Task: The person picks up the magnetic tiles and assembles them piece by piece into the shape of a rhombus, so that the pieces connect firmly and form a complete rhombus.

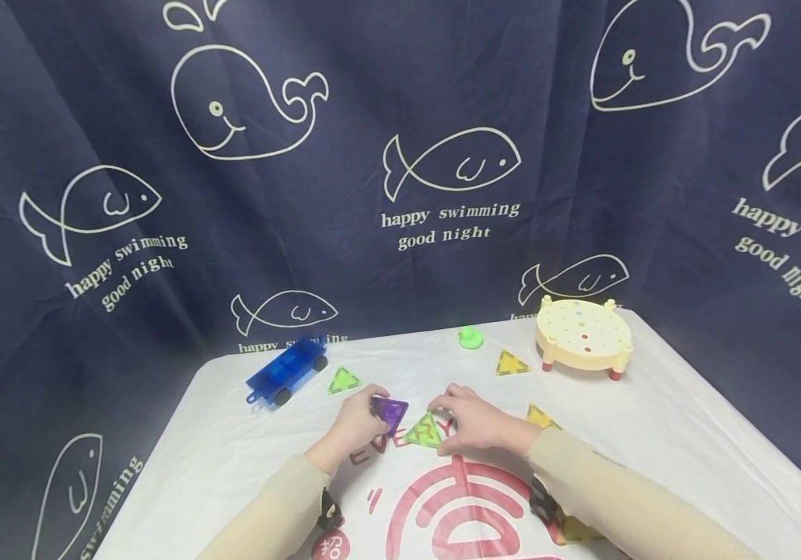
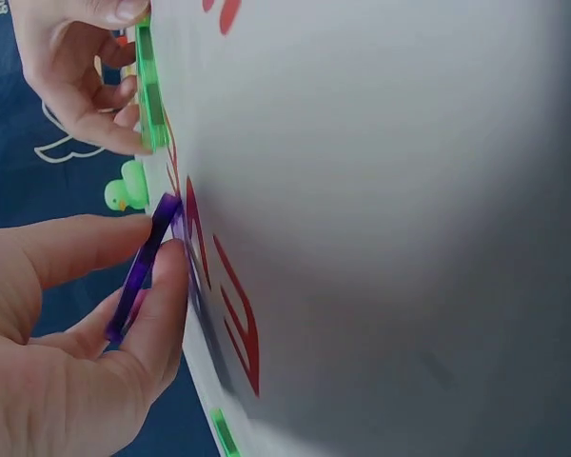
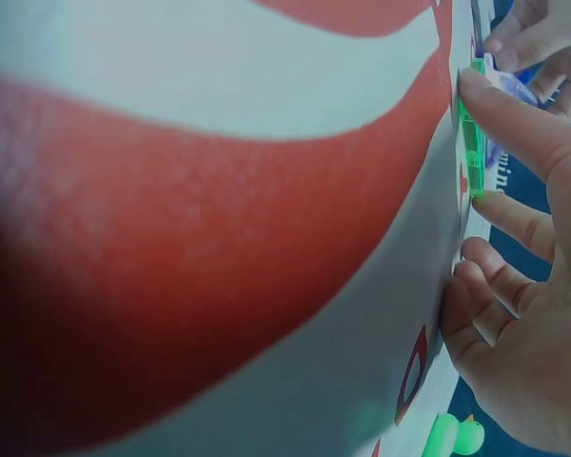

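The left hand (image 1: 355, 422) pinches a translucent purple plastic triangle (image 1: 392, 412), thumb and fingers nearly closed, just left of a translucent green plastic triangle (image 1: 424, 432); the right hand (image 1: 476, 420), thumb and forefinger spread, grips the latter's edges; the purple triangle's tilt could cause a crooked collision, jolting either loose.

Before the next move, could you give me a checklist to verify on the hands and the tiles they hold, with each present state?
1. Left hand grips the purple tile: ok.
2. Right hand pinches the green tile between finger and thumb: ok.
3. Held tiles apart: ok, a gap shows between them.
4. Green tile flat against the table: cannot tell.
5. Blue wagon clear of both hands: ok.
6. Green duck clear of both hands: ok.
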`<state>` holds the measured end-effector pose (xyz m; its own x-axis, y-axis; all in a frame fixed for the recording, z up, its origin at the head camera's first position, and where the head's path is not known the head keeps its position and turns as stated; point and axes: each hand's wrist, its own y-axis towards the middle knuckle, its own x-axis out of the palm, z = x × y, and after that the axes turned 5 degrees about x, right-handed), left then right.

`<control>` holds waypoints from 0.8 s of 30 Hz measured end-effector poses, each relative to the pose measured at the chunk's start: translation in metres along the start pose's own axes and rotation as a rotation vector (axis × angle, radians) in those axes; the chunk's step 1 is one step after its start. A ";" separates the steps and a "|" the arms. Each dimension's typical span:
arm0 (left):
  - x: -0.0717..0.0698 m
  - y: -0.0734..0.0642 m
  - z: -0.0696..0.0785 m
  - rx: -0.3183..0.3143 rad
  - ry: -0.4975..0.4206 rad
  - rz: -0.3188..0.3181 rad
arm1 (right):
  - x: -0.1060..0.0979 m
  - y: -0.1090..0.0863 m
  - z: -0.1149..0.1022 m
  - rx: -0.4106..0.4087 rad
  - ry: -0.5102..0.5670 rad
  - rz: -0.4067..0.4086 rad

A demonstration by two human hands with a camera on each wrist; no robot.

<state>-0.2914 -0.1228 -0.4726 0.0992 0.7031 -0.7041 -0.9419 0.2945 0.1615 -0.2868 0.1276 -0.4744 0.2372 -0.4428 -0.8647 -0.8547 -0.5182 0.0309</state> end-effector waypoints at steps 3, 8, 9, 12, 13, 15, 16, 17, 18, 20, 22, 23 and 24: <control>0.003 0.004 0.002 -0.027 -0.046 0.006 | 0.000 0.001 -0.001 -0.006 -0.006 0.017; 0.008 0.008 0.005 -0.043 -0.032 0.008 | 0.001 0.004 -0.003 0.017 -0.017 0.028; 0.009 0.009 0.005 -0.046 -0.022 0.007 | 0.002 0.004 -0.003 0.027 -0.021 0.026; 0.011 0.010 0.007 -0.050 -0.008 0.001 | 0.002 0.006 -0.005 0.047 -0.014 0.026; 0.012 0.011 0.007 -0.043 -0.005 0.003 | 0.002 0.006 -0.005 0.055 -0.015 0.026; 0.013 0.011 0.008 -0.031 -0.005 0.005 | 0.002 0.007 -0.006 0.069 -0.013 0.027; 0.014 0.011 0.009 -0.026 -0.004 0.007 | 0.002 0.007 -0.006 0.076 -0.010 0.027; 0.014 0.011 0.010 -0.020 -0.005 0.008 | 0.002 0.007 -0.006 0.082 -0.011 0.027; 0.015 0.012 0.011 -0.015 -0.004 0.010 | 0.003 0.008 -0.006 0.087 -0.014 0.027; 0.017 0.012 0.012 -0.002 -0.002 0.006 | 0.003 0.008 -0.006 0.095 -0.019 0.025; 0.018 0.012 0.013 0.008 0.005 -0.001 | 0.003 0.007 -0.005 0.101 -0.018 0.023; 0.018 0.011 0.014 0.013 0.006 -0.008 | 0.003 0.007 -0.005 0.103 -0.018 0.022; 0.018 0.011 0.014 0.018 0.006 -0.016 | 0.003 0.007 -0.005 0.104 -0.017 0.021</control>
<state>-0.2954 -0.0976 -0.4738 0.1120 0.6945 -0.7107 -0.9343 0.3172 0.1627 -0.2902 0.1190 -0.4741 0.2116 -0.4397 -0.8729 -0.9027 -0.4302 -0.0021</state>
